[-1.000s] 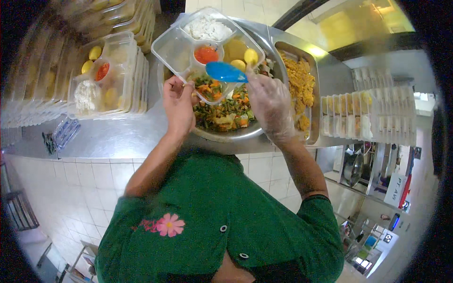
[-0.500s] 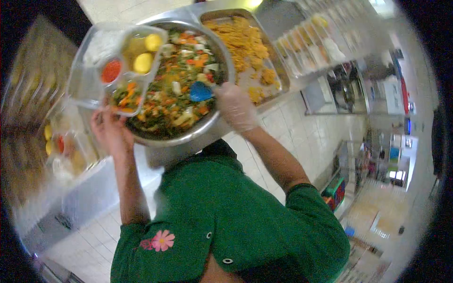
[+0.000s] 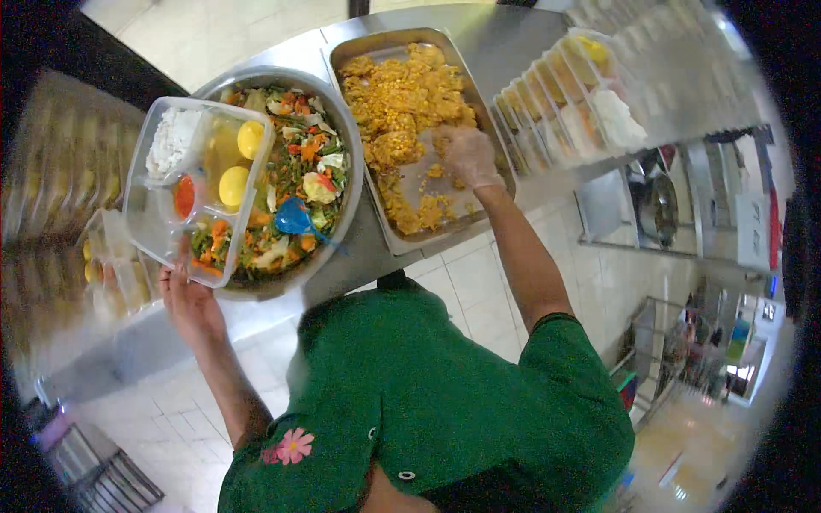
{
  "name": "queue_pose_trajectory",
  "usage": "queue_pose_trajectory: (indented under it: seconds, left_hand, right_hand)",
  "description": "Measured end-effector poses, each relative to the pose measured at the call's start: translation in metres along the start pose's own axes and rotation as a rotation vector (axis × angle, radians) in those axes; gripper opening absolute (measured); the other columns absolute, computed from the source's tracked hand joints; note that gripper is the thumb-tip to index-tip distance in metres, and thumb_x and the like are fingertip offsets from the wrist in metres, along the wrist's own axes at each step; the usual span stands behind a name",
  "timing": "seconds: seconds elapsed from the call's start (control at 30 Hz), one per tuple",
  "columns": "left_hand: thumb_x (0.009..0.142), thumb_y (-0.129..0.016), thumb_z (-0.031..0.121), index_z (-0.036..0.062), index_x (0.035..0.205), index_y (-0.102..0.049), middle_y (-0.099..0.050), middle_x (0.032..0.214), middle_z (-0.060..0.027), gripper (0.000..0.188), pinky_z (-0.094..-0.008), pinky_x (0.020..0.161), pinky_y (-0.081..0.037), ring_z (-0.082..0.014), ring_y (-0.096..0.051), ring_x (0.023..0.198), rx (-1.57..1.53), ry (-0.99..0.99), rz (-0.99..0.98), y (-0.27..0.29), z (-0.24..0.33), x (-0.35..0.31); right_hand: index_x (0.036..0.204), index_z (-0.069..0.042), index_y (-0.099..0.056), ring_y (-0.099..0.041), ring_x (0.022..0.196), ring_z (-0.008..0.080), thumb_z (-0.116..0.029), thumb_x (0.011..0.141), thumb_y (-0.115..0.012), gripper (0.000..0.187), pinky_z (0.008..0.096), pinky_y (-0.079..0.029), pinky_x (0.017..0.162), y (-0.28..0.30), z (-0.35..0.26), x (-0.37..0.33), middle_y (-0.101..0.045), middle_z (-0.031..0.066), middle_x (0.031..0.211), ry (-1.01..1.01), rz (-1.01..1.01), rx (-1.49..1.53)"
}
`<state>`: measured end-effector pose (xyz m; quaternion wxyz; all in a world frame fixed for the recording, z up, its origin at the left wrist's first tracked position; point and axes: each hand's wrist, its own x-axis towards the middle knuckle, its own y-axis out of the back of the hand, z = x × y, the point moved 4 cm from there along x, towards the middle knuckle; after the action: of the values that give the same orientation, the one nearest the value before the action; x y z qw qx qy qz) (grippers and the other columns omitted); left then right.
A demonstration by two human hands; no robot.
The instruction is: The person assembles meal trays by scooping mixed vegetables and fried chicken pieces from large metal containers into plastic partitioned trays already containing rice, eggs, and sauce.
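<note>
My left hand (image 3: 192,303) grips the near edge of a clear plastic compartment food tray (image 3: 144,229), held tilted over a large steel bowl (image 3: 349,128). White rice (image 3: 175,141), two yellow eggs (image 3: 233,185) in sauce, a small cup of red sauce (image 3: 185,197) and mixed vegetables fill its sections; one section at the left is bare. Chopped vegetables (image 3: 321,162) fill the bowl, and a blue spoon (image 3: 293,216) rests on them. My right hand (image 3: 472,158), in a clear glove, reaches into a rectangular metal pan (image 3: 409,244) of golden fried pieces (image 3: 406,94). Its fingertips are blurred among the pieces.
Filled clear food trays (image 3: 556,94) stand in a row right of the pan. More trays (image 3: 60,179) are stacked at the left, beside another filled tray (image 3: 115,265). The steel table (image 3: 368,235) ends just before me. Metal shelving (image 3: 658,201) stands farther right.
My right hand has let go of the blue spoon, leaving it in the vegetables, and moved right into the pan. My left hand still holds the tray. The whole view has shifted.
</note>
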<state>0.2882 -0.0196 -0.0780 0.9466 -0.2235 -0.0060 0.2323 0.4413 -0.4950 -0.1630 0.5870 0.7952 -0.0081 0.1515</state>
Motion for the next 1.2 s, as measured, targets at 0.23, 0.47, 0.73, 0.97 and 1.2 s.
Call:
queue_pose_trajectory:
  seconds: [0.23, 0.47, 0.73, 0.97, 1.2]
  left_hand:
    - [0.095, -0.052, 0.014, 0.0045, 0.119, -0.053, -0.057, 0.125, -0.0118, 0.026, -0.045, 0.102, -0.044, -0.0284, -0.056, 0.117, -0.008, 0.025, 0.113, -0.053, -0.01, -0.05]
    - [0.096, -0.051, 0.014, 0.0046, 0.121, -0.048, -0.053, 0.131, -0.0175, 0.027, -0.0449, 0.103, -0.042, -0.0284, -0.052, 0.123, 0.048, 0.013, 0.101, -0.064, -0.02, -0.062]
    - [0.096, -0.05, 0.01, 0.0076, 0.115, -0.047, -0.046, 0.141, -0.024, 0.02, -0.0493, 0.107, -0.038, -0.0333, -0.046, 0.13, 0.038, 0.079, -0.059, -0.075, -0.028, -0.042]
    - [0.09, -0.053, -0.001, 0.0038, 0.113, -0.045, -0.051, 0.133, -0.0284, 0.025, -0.0438, 0.099, -0.049, -0.0325, -0.051, 0.125, 0.013, 0.178, -0.149, -0.096, -0.04, -0.024]
    - [0.09, -0.059, 0.003, 0.0088, 0.104, -0.051, -0.061, 0.101, -0.0058, 0.017, -0.0273, 0.063, -0.055, -0.0144, -0.06, 0.085, 0.148, 0.328, -0.182, -0.129, -0.071, -0.034]
  right_hand:
    - [0.094, -0.004, -0.062, -0.061, 0.083, 0.0387, -0.013, 0.082, -0.057, 0.016, 0.0496, -0.049, 0.074, -0.12, 0.001, 0.04, -0.06, 0.022, 0.082, 0.14, 0.03, 0.149]
    - [0.097, -0.004, -0.064, -0.061, 0.095, 0.0371, -0.012, 0.084, -0.06, 0.016, 0.0468, -0.047, 0.085, -0.05, 0.002, 0.01, -0.064, 0.0198, 0.095, 0.156, -0.082, 0.428]
    - [0.104, -0.003, -0.067, -0.067, 0.086, 0.031, -0.014, 0.078, -0.071, 0.028, 0.0394, -0.053, 0.079, -0.015, 0.043, -0.037, -0.07, 0.0121, 0.093, -0.246, 0.073, 0.481]
    - [0.108, 0.002, -0.067, -0.063, 0.072, 0.0095, -0.015, 0.082, -0.073, 0.032, 0.0257, -0.051, 0.065, 0.052, 0.085, -0.008, -0.069, 0.0053, 0.082, -0.581, -0.133, 0.938]
    - [0.104, 0.001, -0.068, -0.059, 0.07, 0.009, -0.019, 0.082, -0.073, 0.03, 0.023, -0.047, 0.064, 0.189, -0.029, 0.077, -0.067, 0.0034, 0.086, -0.272, -0.17, 0.849]
